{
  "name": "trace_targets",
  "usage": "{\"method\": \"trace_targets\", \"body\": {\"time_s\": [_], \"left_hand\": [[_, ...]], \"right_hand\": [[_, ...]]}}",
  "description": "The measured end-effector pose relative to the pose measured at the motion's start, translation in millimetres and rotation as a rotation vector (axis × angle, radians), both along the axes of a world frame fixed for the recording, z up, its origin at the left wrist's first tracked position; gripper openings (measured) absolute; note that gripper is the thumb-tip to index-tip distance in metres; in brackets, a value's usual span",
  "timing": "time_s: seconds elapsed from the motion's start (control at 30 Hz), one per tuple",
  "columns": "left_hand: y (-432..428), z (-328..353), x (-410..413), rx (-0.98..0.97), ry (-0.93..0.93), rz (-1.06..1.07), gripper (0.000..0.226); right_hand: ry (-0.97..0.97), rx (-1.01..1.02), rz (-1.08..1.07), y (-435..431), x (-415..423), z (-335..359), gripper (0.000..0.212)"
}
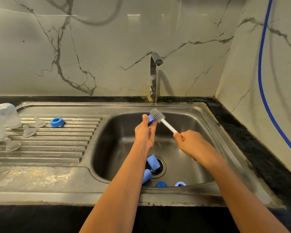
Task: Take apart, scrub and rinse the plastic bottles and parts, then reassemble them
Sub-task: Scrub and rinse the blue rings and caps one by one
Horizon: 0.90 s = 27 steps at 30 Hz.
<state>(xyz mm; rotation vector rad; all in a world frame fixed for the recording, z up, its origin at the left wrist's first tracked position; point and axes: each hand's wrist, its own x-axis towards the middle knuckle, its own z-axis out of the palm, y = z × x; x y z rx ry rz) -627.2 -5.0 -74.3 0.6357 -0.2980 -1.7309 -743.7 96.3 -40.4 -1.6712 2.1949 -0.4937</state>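
On the draining board, far left: clear bottles, upended; three clear teats beside them; one blue ring, set apart. Over the sink, below the running tap: left hand, fingers curled round a blue part; brush, grey head touching that part; right hand, gripping the white handle. Basin floor: two blue caps at the drain, two blue pieces by the near wall. Far right: blue hose against the wall.

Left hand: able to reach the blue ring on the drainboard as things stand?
Probably not yet: the left hand grips a blue part against the brush. Nothing stands between it and the blue ring, though.
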Motion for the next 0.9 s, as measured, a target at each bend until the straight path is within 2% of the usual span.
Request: {"method": "trace_targets", "body": {"time_s": [0.13,0.27,0.37,0.53,0.7,0.9], "left_hand": [[6.1,3.8,-5.3,-0.06,0.072,-0.121,0.029],[-3.5,0.0,1.6,0.033,0.096,-0.01,0.033],[-5.1,-3.5,1.3,0.058,0.031,-0.02,0.033],[-2.8,-8.7,-5.9,-0.13,-0.175,-0.169,0.027],[-2.1,-4.2,-1.8,-0.154,-0.11,-0.18,0.02],[-5.4,-2.0,2.7,-0.075,0.023,-0.064,0.017]], "right_hand": [[0.005,-0.108,-0.04,-6.4,-3.5,-0.8,0.048],[-0.003,0.009,0.003,-1.7,-4.5,2.5,0.047],[0.012,0.057,0.014,0.5,-4.4,1.8,0.047],[0.004,-0.058,-0.036,-5.8,-5.4,-0.2,0.048],[0.022,-0.175,-0.031,-7.5,-1.3,-3.3,0.047],[-0.011,-0.005,-0.004,-1.2,-9.0,3.4,0.048]]}}
